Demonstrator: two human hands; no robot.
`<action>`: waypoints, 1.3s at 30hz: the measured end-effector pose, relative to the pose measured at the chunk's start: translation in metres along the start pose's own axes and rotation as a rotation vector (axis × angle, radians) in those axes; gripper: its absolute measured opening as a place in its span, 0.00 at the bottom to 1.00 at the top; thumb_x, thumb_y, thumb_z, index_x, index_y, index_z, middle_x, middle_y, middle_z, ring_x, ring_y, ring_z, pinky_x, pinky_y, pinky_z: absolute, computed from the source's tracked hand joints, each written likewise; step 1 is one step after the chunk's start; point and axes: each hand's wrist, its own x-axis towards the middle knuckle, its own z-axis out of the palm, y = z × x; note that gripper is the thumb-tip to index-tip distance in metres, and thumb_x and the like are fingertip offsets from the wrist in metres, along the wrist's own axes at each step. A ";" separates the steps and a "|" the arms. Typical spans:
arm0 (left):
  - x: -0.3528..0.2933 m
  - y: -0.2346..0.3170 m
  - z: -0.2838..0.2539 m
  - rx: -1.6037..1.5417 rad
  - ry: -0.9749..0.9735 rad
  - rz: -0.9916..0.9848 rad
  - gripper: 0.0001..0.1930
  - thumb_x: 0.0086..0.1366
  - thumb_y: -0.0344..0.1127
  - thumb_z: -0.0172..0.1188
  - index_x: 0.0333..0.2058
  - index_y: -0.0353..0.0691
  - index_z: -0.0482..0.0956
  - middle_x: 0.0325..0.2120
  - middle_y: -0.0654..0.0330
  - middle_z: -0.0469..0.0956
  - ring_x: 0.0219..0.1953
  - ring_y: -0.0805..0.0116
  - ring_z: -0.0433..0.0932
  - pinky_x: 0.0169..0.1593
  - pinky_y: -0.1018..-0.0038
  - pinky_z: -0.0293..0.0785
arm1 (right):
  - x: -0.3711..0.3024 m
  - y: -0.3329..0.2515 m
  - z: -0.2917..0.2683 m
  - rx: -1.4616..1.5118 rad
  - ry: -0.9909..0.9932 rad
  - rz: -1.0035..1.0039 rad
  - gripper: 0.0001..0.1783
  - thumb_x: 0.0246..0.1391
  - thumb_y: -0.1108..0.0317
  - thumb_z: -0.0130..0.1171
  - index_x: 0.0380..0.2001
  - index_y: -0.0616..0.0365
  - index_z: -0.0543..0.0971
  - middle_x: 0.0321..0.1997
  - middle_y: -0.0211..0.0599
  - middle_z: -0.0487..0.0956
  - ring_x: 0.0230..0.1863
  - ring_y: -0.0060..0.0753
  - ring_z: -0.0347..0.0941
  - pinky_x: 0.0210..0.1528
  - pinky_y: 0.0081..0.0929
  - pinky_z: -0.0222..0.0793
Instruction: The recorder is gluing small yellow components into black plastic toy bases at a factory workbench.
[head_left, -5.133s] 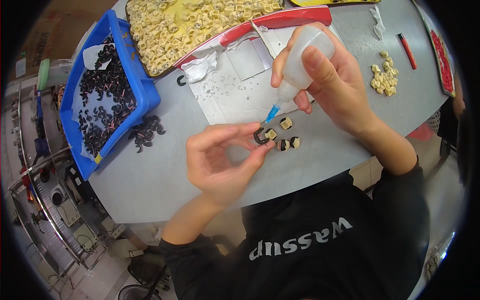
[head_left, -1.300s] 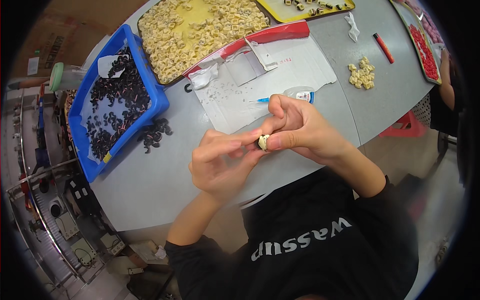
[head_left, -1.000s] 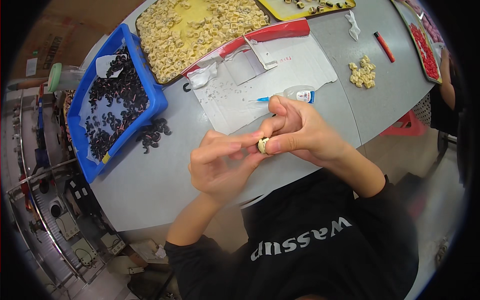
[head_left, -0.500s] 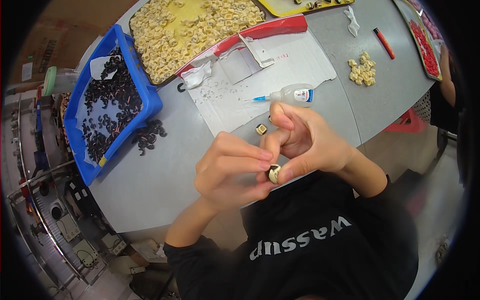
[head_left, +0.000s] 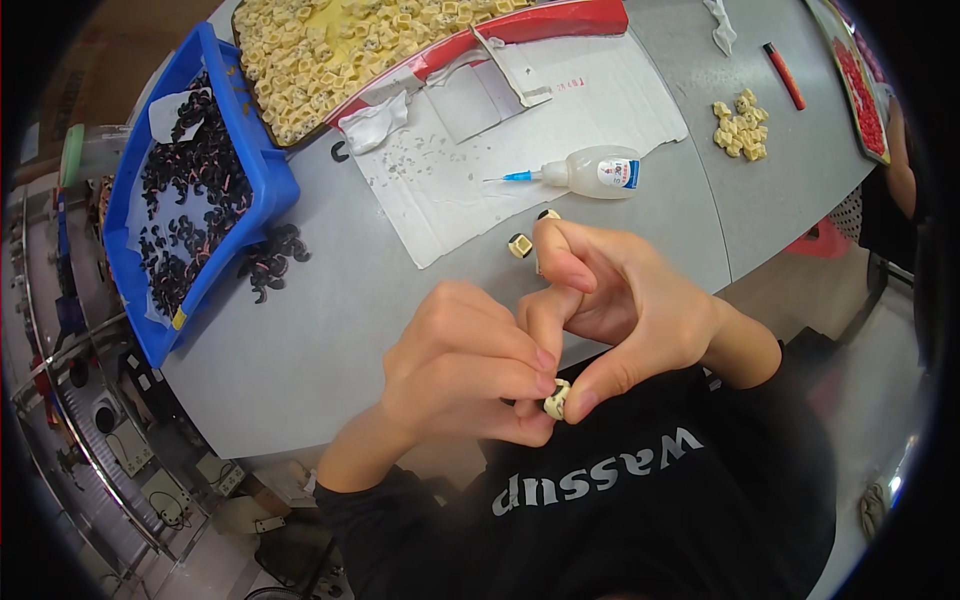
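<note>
The fingers of both hands pinch one small cream-and-black piece [head_left: 557, 402], held up close to the front of the black shirt [head_left: 650, 480]: the bunched fingertips of the left hand [head_left: 455, 365] grip its dark side, while the thumb of the right hand [head_left: 632, 305] bears on the cream side, with the right index tip hidden behind the left fingers. The step in hand looks like pressing a dark strip around the cream body, and the next move seems to call for a steady, even squeeze that keeps the strip seated. Beyond the right knuckles, a similar piece [head_left: 520, 246] sits on the tabletop [head_left: 300, 380], with another partly covered by the hand. Farther out, a squeeze bottle [head_left: 600, 172] lies on its side by the edge of the white cardboard [head_left: 430, 220]; a heap of dark curved strips [head_left: 272, 262] rests beside the blue bin [head_left: 277, 185].
</note>
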 end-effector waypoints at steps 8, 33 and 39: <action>0.006 -0.001 -0.002 -0.046 -0.029 0.043 0.18 0.29 0.20 0.63 0.24 0.41 0.73 0.19 0.65 0.72 0.15 0.73 0.67 0.15 0.81 0.59 | 0.001 0.004 0.000 -0.009 -0.016 0.015 0.34 0.30 0.86 0.67 0.26 0.52 0.50 0.26 0.44 0.76 0.34 0.33 0.71 0.40 0.24 0.63; -0.006 -0.007 -0.001 -0.143 0.015 0.083 0.15 0.43 0.33 0.70 0.27 0.41 0.73 0.22 0.65 0.72 0.22 0.73 0.69 0.22 0.81 0.61 | 0.002 0.004 0.004 -0.034 -0.025 0.042 0.34 0.30 0.86 0.67 0.27 0.53 0.50 0.27 0.44 0.76 0.36 0.35 0.72 0.41 0.26 0.64; 0.002 -0.005 0.001 -0.135 0.000 0.117 0.14 0.39 0.27 0.67 0.26 0.40 0.72 0.20 0.64 0.72 0.16 0.74 0.67 0.17 0.81 0.58 | 0.000 0.004 0.006 -0.020 -0.024 0.036 0.34 0.30 0.86 0.67 0.26 0.53 0.50 0.27 0.45 0.76 0.36 0.35 0.72 0.40 0.26 0.64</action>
